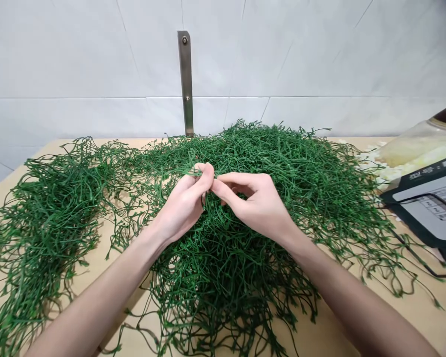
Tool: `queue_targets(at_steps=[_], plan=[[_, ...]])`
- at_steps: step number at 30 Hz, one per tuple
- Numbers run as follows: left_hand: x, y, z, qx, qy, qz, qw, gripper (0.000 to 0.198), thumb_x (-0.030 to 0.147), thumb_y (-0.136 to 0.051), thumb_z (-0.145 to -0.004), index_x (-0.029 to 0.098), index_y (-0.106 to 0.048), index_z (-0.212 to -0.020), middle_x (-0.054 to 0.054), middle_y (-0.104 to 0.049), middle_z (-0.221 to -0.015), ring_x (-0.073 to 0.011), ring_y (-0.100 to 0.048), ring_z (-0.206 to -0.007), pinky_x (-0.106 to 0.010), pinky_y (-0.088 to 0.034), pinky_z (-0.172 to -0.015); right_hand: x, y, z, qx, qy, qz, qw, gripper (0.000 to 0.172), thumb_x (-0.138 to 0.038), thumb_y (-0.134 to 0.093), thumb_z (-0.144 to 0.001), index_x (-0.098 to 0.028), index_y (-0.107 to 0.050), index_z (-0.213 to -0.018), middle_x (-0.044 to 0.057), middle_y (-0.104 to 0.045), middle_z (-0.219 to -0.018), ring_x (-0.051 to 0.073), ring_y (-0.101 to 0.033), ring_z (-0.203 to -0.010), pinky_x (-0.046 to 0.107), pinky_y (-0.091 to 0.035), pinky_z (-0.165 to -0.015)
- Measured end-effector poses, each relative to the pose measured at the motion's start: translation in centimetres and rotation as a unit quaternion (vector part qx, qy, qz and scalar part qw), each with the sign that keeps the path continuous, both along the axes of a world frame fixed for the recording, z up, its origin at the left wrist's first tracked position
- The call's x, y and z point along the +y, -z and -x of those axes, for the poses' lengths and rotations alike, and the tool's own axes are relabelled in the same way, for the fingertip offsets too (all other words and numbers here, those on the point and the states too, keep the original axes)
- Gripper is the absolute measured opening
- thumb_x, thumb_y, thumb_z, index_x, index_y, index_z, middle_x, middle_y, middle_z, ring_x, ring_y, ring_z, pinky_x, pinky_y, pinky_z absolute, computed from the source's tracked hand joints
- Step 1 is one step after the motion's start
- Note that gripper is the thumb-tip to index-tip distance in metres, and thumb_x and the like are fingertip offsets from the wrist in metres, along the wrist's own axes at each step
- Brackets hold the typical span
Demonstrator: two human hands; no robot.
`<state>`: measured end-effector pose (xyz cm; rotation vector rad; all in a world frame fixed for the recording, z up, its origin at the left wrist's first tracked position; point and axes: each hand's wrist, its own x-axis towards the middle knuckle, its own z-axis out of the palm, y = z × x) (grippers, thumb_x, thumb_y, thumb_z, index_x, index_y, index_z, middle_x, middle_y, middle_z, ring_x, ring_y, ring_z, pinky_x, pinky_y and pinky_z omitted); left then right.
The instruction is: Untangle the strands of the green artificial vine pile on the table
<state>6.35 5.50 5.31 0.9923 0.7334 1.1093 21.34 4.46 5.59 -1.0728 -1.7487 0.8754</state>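
Note:
Over a big heap of thin green artificial plant stems point(245, 267), my two hands meet with fingertips almost touching. My left hand point(189, 193) is closed, thumb pressed against the fingers, and a few lighter green stems stick out from it to the upper left. My right hand point(250, 198) makes a pinch between thumb and forefinger close beside the left thumb. What sits between the right fingertips is hidden or too small to make out.
A second pile of green stems point(55, 213) spreads over the left of the wooden table point(85, 277). At right stand a black-framed label holder point(431, 198) and a clear container point(412, 144) near small white pieces. A metal bracket point(186, 84) runs up the tiled wall.

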Motion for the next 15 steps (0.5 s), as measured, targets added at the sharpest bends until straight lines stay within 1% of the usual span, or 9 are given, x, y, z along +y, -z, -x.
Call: queue_targets(at_steps=[2, 3, 6, 8, 10, 12, 13, 14, 15], plan=[[-0.1, -0.1, 0.0, 0.009, 0.014, -0.001, 1.0, 0.032, 0.045, -0.074, -0.079, 0.017, -0.06, -0.072, 0.003, -0.051, -0.07, -0.0102, -0.047, -0.07, -0.022, -0.042, -0.072, 0.1, 0.3, 0.1, 0.04, 0.013, -0.021, 0.999, 0.022, -0.03, -0.065, -0.086, -0.012, -0.074, -0.077, 0.002, -0.063, -0.064, 0.011, -0.049, -0.057, 0.025, -0.038, -0.055], [-0.1, -0.2, 0.0, 0.014, 0.014, -0.003, 1.0, 0.032, 0.045, -0.076, -0.077, 0.017, -0.06, -0.071, 0.003, -0.053, -0.071, -0.0104, -0.048, -0.072, -0.022, -0.042, -0.074, 0.1, 0.4, 0.1, 0.044, 0.016, -0.035, 0.998, 0.021, -0.028, -0.065, -0.086, -0.012, -0.074, -0.076, 0.003, -0.064, -0.066, 0.011, -0.05, -0.058, 0.025, -0.039, -0.056], [0.2, -0.3, 0.4, 0.041, -0.005, -0.024, 0.999, 0.031, 0.042, -0.082, -0.071, 0.016, -0.064, -0.072, 0.003, -0.054, -0.069, -0.0099, -0.047, -0.072, -0.022, -0.04, -0.075, 0.3, 0.0, -0.5, 0.022, 0.015, -0.073, 0.997, 0.02, -0.025, -0.064, -0.086, -0.013, -0.074, -0.074, 0.006, -0.069, -0.075, 0.013, -0.054, -0.065, 0.026, -0.041, -0.06], [0.4, -0.2, 0.8, 0.068, -0.019, -0.038, 0.997, 0.03, 0.04, -0.082, -0.07, 0.015, -0.066, -0.071, 0.003, -0.055, -0.067, -0.0095, -0.046, -0.069, -0.022, -0.04, -0.073, 0.5, -0.4, -0.9, 0.019, 0.007, -0.077, 0.997, 0.021, -0.024, -0.064, -0.086, -0.013, -0.073, -0.069, 0.006, -0.068, -0.074, 0.012, -0.053, -0.064, 0.025, -0.039, -0.056], [0.6, 0.0, 1.1, 0.096, -0.021, -0.048, 0.994, 0.029, 0.039, -0.082, -0.07, 0.014, -0.068, -0.071, 0.002, -0.057, -0.067, -0.0097, -0.047, -0.068, -0.023, -0.04, -0.071, 0.6, -0.6, -1.1, 0.037, -0.003, -0.037, 0.999, 0.02, -0.026, -0.068, -0.083, -0.013, -0.073, -0.069, 0.003, -0.063, -0.065, 0.009, -0.045, -0.053, 0.024, -0.033, -0.047], [0.8, 0.1, 1.4, 0.116, -0.011, -0.057, 0.992, 0.027, 0.036, -0.084, -0.069, 0.014, -0.071, -0.073, 0.001, -0.06, -0.067, -0.0097, -0.048, -0.067, -0.023, -0.039, -0.069, 0.7, -0.8, -1.2, 0.057, -0.009, 0.034, 0.998, 0.019, -0.03, -0.073, -0.079, -0.012, -0.074, -0.074, -0.002, -0.05, -0.052, 0.006, -0.034, -0.044, 0.023, -0.023, -0.04], [0.8, 0.1, 1.6, 0.124, -0.01, -0.061, 0.99, 0.026, 0.035, -0.085, -0.068, 0.014, -0.072, -0.074, 0.002, -0.061, -0.067, -0.0096, -0.048, -0.066, -0.024, -0.039, -0.068, 0.7, -0.8, -1.3, 0.065, -0.012, 0.068, 0.995, 0.021, -0.032, -0.075, -0.077, -0.011, -0.074, -0.077, -0.005, -0.044, -0.048, 0.005, -0.03, -0.041, 0.023, -0.019, -0.038], [0.9, 0.2, 1.7, 0.131, -0.011, -0.064, 0.989, 0.025, 0.035, -0.085, -0.067, 0.014, -0.073, -0.074, 0.002, -0.061, -0.066, -0.0093, -0.048, -0.065, -0.024, -0.039, -0.067, 0.8, -0.7, -1.3, 0.073, -0.017, 0.091, 0.993, 0.024, -0.034, -0.077, -0.075, -0.011, -0.073, -0.079, -0.006, -0.041, -0.047, 0.004, -0.029, -0.04, 0.022, -0.018, -0.038], [1.0, 0.2, 1.8, 0.136, -0.015, -0.067, 0.988, 0.024, 0.034, -0.085, -0.066, 0.015, -0.073, -0.074, 0.002, -0.062, -0.066, -0.0091, -0.049, -0.064, -0.024, -0.039, -0.067, 0.9, -0.7, -1.3, 0.081, -0.022, 0.102, 0.991, 0.026, -0.035, -0.079, -0.073, -0.011, -0.072, -0.078, -0.006, -0.042, -0.049, 0.004, -0.03, -0.04, 0.022, -0.019, -0.037]])
